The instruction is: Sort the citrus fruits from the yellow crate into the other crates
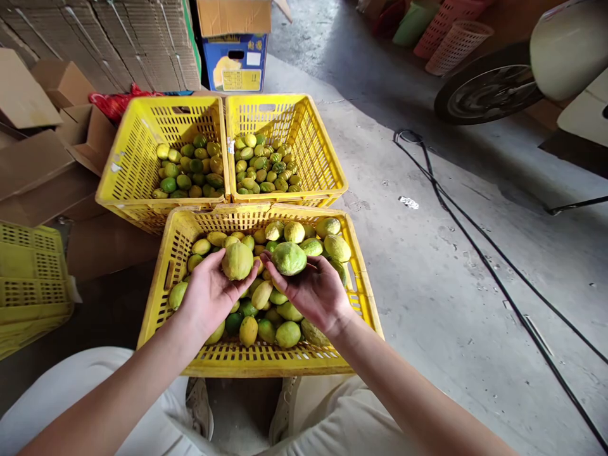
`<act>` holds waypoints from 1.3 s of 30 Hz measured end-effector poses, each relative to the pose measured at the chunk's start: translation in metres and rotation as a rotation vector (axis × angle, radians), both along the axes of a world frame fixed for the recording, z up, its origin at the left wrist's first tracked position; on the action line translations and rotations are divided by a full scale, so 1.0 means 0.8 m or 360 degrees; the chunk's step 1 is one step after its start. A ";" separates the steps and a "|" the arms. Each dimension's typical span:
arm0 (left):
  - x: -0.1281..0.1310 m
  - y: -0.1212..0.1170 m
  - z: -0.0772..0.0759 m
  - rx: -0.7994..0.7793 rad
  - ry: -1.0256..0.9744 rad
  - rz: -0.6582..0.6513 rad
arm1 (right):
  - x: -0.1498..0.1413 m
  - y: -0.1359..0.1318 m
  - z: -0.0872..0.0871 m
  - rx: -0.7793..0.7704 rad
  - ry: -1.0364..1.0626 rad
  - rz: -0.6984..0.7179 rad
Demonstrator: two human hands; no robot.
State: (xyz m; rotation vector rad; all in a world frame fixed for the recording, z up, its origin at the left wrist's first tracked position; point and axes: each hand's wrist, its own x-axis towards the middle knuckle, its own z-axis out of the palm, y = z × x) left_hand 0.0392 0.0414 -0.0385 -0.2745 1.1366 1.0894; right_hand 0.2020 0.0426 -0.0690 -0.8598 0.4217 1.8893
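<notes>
Concrete floor [427, 266], 3 yellow crates [175, 266], black cables [475, 247], cardboard boxes [42, 164]

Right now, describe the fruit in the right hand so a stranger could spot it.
Start at the nearest yellow crate, the one between the knees. Above its pile, the right hand grips a fruit. It is greener than the yellower one in the left hand.

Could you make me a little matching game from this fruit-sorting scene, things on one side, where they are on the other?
Things:
1. Yellowish fruit
2. Greener fruit
3. Blue box
4. Black cable

Places:
A. Behind the two far crates
B. In the left hand
C. On the concrete floor, to the right
D. In the right hand

Pairs: 1-B, 2-D, 3-A, 4-C
</notes>
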 end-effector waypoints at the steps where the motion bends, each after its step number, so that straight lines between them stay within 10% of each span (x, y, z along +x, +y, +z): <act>1: 0.001 0.000 0.000 -0.0005 0.0014 -0.0030 | 0.000 0.000 0.000 -0.0009 0.0008 0.0017; 25: -0.006 0.008 0.004 0.0129 0.0122 0.0204 | 0.001 -0.004 -0.007 0.0253 -0.0107 0.0085; 32: -0.004 0.003 -0.002 -0.0210 0.0067 -0.0132 | -0.006 -0.003 0.002 -0.0120 -0.0379 0.0331; 39: 0.006 -0.007 -0.011 -0.0279 0.0066 -0.0174 | -0.011 -0.005 -0.033 -0.0647 -0.0631 0.0411</act>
